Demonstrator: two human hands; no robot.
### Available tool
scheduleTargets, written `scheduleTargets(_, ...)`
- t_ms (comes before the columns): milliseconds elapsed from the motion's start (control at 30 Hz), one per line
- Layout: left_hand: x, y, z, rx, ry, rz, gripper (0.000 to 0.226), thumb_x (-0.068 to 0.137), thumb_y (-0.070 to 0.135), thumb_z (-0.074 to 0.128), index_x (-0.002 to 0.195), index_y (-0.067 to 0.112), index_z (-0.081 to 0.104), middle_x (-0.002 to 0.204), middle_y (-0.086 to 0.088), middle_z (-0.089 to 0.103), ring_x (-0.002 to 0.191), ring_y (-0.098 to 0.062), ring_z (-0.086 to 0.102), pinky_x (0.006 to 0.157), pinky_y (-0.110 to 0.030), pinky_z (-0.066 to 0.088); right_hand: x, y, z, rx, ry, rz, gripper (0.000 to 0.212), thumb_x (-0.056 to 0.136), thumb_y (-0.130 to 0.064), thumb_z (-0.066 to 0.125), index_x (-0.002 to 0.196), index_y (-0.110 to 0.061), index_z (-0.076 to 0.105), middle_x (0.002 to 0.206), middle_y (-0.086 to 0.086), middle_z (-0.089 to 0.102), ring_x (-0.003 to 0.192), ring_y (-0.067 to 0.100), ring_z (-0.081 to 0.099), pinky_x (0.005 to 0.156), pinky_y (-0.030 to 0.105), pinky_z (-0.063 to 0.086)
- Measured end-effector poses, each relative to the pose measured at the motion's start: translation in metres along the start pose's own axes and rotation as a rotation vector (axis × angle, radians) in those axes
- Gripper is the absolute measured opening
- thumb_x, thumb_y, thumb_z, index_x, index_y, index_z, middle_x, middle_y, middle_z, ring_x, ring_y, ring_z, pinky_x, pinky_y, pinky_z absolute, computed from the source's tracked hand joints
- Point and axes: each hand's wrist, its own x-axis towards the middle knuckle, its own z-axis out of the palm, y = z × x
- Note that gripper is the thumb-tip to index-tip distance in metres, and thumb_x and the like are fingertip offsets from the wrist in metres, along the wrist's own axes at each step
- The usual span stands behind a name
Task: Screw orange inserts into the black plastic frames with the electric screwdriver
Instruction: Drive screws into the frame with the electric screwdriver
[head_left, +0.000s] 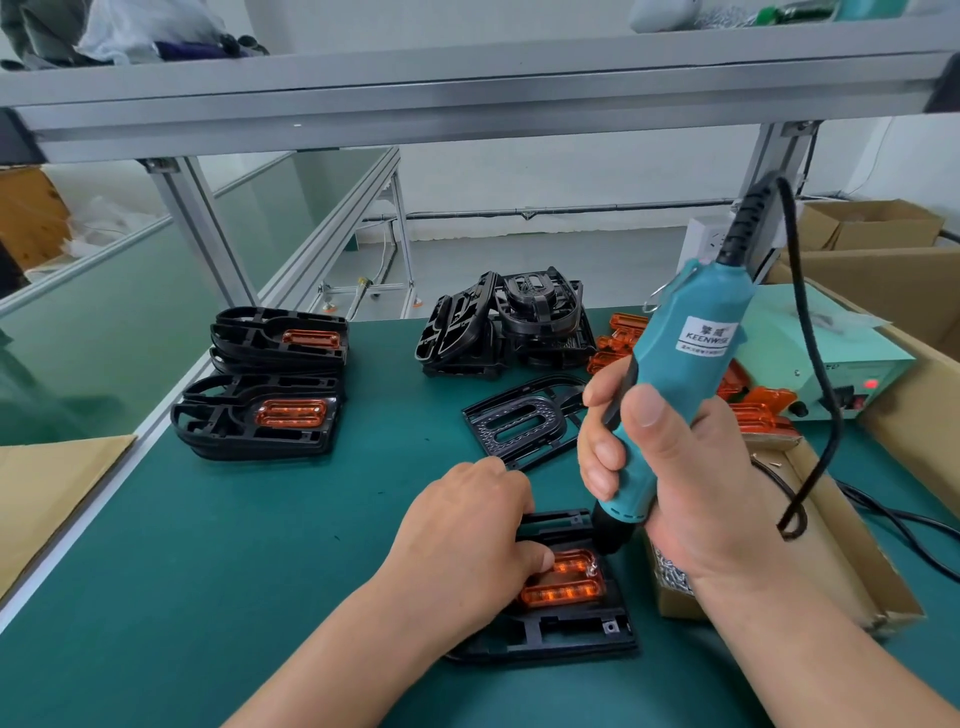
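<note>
A black plastic frame (566, 631) lies on the green mat in front of me with an orange insert (563, 590) seated in it. My left hand (467, 540) presses down on the frame and insert, thumb on the orange part. My right hand (675, 478) grips the teal electric screwdriver (680, 353) upright; its black tip (608, 535) stands over the insert's far right corner, where a screw shows.
Two stacks of frames with orange inserts (270, 384) sit at the left. A pile of bare black frames (509, 322) and one flat frame (519, 421) lie behind. Loose orange inserts (748, 405), a power box (831, 364) and a cardboard tray of screws (675, 577) are at the right.
</note>
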Motion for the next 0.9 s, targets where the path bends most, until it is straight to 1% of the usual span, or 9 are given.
scheduleTargets(200, 0.0, 0.002, -0.002, 0.012, -0.008, -0.009, 0.038, 0.086, 0.06, 0.073, 0.105, 0.03, 0.059, 0.096, 0.013, 0.049, 0.096, -0.016, 0.052, 0.073, -0.033, 0.039, -0.001, 0.001, 0.004, -0.057, -0.046, -0.004, 0.054, 0.084, -0.062, 0.082, 0.103, -0.014, 0.068, 0.067, 0.01, 0.051, 0.054, 0.025, 0.05, 0.055, 0.03, 0.046)
scheduleTargets(400, -0.001, 0.004, -0.004, 0.014, -0.027, -0.023, 0.034, 0.087, 0.057, 0.073, 0.096, 0.031, 0.054, 0.095, 0.012, 0.048, 0.097, -0.017, 0.053, 0.074, -0.034, 0.041, 0.003, 0.005, 0.008, -0.091, -0.089, 0.026, 0.056, 0.084, -0.064, 0.08, 0.104, -0.013, 0.069, 0.068, 0.009, 0.054, 0.056, 0.024, 0.052, 0.056, 0.031, 0.047)
scheduleTargets(500, 0.001, 0.004, -0.004, 0.012, -0.028, -0.002, 0.033, 0.086, 0.055, 0.074, 0.103, 0.031, 0.059, 0.1, 0.012, 0.054, 0.1, -0.018, 0.057, 0.081, -0.037, 0.051, 0.006, 0.007, 0.011, -0.116, -0.127, 0.046, 0.055, 0.085, -0.063, 0.08, 0.1, -0.011, 0.068, 0.067, 0.009, 0.054, 0.056, 0.024, 0.05, 0.057, 0.03, 0.047)
scheduleTargets(600, 0.0, 0.003, -0.004, -0.015, -0.031, -0.003, 0.034, 0.085, 0.053, 0.074, 0.108, 0.032, 0.06, 0.108, 0.013, 0.059, 0.105, -0.017, 0.059, 0.088, -0.041, 0.054, 0.008, 0.008, 0.013, -0.141, -0.161, 0.059, 0.055, 0.087, -0.062, 0.079, 0.097, -0.009, 0.066, 0.065, 0.009, 0.053, 0.055, 0.025, 0.047, 0.056, 0.033, 0.044)
scheduleTargets(767, 0.001, 0.004, -0.004, -0.009, -0.032, -0.007, 0.033, 0.087, 0.052, 0.074, 0.105, 0.03, 0.057, 0.109, 0.01, 0.059, 0.103, -0.018, 0.059, 0.088, -0.041, 0.054, 0.005, 0.012, 0.016, -0.173, -0.189, 0.052, 0.049, 0.088, -0.059, 0.079, 0.092, -0.011, 0.066, 0.061, 0.011, 0.051, 0.055, 0.027, 0.045, 0.059, 0.034, 0.045)
scheduleTargets(833, 0.002, 0.004, -0.004, -0.01, -0.03, -0.009, 0.033, 0.086, 0.052, 0.074, 0.105, 0.031, 0.057, 0.109, 0.011, 0.059, 0.103, -0.018, 0.059, 0.088, -0.041, 0.054, 0.005, 0.012, 0.016, -0.177, -0.193, 0.045, 0.046, 0.089, -0.057, 0.08, 0.087, -0.013, 0.066, 0.062, 0.015, 0.05, 0.056, 0.028, 0.044, 0.059, 0.034, 0.045)
scheduleTargets(900, 0.001, 0.002, -0.003, -0.021, -0.031, -0.008, 0.033, 0.086, 0.052, 0.075, 0.106, 0.031, 0.058, 0.109, 0.013, 0.06, 0.104, -0.017, 0.06, 0.088, -0.041, 0.054, 0.005, 0.012, 0.015, -0.171, -0.174, 0.036, 0.043, 0.089, -0.054, 0.081, 0.084, -0.015, 0.065, 0.062, 0.015, 0.049, 0.055, 0.026, 0.045, 0.059, 0.033, 0.045)
